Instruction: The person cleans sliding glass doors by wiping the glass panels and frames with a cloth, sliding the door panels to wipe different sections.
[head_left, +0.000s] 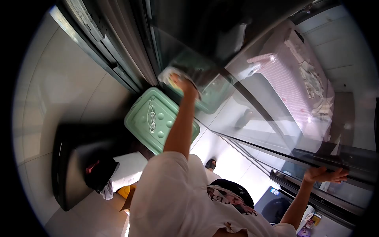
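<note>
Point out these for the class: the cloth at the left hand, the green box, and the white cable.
Cloth (167, 74): head view, on its pale outer part.
Green box (161, 125): head view, on its bumpy surface.
White cable (151, 115): head view, on its middle loops.

Hiding part of the green lid (164, 114) behind the left arm (184, 118). Blurring the cloth (167, 74) at the left hand (182, 81). Cutting off the shirt (169, 197) at the near edge.
</note>
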### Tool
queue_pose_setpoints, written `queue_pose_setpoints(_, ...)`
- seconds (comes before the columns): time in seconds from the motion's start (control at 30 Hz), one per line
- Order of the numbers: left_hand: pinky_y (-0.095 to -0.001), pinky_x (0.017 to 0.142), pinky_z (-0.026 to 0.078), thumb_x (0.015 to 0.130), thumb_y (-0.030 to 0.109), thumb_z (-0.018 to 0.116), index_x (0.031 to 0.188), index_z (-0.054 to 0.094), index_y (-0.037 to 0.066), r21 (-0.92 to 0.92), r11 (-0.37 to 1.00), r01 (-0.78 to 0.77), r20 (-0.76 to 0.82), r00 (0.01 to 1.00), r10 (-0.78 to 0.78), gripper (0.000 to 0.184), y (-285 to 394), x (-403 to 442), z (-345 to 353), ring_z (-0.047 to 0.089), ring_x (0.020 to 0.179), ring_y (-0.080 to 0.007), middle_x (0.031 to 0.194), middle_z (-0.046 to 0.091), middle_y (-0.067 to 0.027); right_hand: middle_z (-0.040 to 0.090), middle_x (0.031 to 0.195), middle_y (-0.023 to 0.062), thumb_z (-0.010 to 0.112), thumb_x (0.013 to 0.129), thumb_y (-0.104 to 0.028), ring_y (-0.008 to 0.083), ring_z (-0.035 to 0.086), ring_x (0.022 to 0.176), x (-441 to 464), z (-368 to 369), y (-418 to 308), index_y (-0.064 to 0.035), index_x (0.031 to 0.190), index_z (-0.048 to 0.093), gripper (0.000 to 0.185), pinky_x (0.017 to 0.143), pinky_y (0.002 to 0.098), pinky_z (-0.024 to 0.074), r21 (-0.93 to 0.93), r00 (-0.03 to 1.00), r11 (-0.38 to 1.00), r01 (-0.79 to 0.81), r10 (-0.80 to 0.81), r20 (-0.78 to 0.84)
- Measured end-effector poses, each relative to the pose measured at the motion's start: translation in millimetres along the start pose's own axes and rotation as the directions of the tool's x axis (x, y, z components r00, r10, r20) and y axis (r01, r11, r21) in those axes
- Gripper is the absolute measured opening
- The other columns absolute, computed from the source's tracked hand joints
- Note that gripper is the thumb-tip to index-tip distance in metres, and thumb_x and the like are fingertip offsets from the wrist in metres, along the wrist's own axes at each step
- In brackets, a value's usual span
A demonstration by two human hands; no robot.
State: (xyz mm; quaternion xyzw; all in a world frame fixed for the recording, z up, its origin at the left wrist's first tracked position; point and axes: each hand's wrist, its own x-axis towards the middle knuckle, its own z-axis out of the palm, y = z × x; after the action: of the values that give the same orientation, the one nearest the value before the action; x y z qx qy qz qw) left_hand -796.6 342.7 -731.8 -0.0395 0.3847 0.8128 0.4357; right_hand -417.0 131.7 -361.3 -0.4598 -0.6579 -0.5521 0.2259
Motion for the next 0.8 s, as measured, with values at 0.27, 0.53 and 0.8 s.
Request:
queue_pose_setpoints(0.27, -0.0342, 0.099, 0.034, 0.089, 0.052, 0.031, 0.143, 0.017, 0.022, 0.027, 1.0, -0.01, -0.048, 0.999, 0.011, 0.063, 56.3, -11.8, 33.5, 0.044, 0.116, -0.0238, 0.139, 0.031, -0.0031, 0.022, 0.142, 0.026, 0.029, 0.091, -0.036, 0.0394, 0.008, 0.135, -3.0, -1.9, 2.3, 0.0015, 0.134, 0.029, 0.056, 0.106, 0.0564, 0.0005, -0.01, 1.0, 1.0, 0.018, -0.018, -0.009)
queue_pose_setpoints(0.53, -0.0354, 0.109, 0.014, 0.094, 0.038, 0.031, 0.142, 0.013, 0.006, 0.081, 0.997, -0.002, -0.2, 0.98, 0.018, 0.061, -64.9, -166.4, 14.8, 0.017, 0.133, -0.0242, 0.147, 0.01, -0.0128, 0.023, 0.143, 0.0217, 0.028, 0.089, -0.041, 0.0365, 0.008, 0.136, -17.4, 2.9, 8.8, -0.0036, 0.135, 0.031, 0.059, 0.108, 0.0512, -0.0036, -0.012, 0.996, 0.997, -0.074, 0.073, -0.047)
queue_pose_setpoints(0.8, -0.0524, 0.107, 0.0, 0.091, 0.033, 0.027, 0.141, 0.006, 0.002, 0.639, 0.435, -0.634, 0.389, 0.755, 0.529, 0.062, 41.3, -265.2, 145.8, -0.005, 0.134, -0.0432, 0.145, -0.002, -0.0266, 0.026, 0.142, 0.0215, 0.031, 0.091, -0.034, 0.0352, 0.009, 0.136, -15.4, 2.8, 4.4, -0.0016, 0.134, 0.032, 0.054, 0.107, 0.0459, -0.0115, 0.259, 0.994, 0.965, -0.048, 0.072, -0.081)
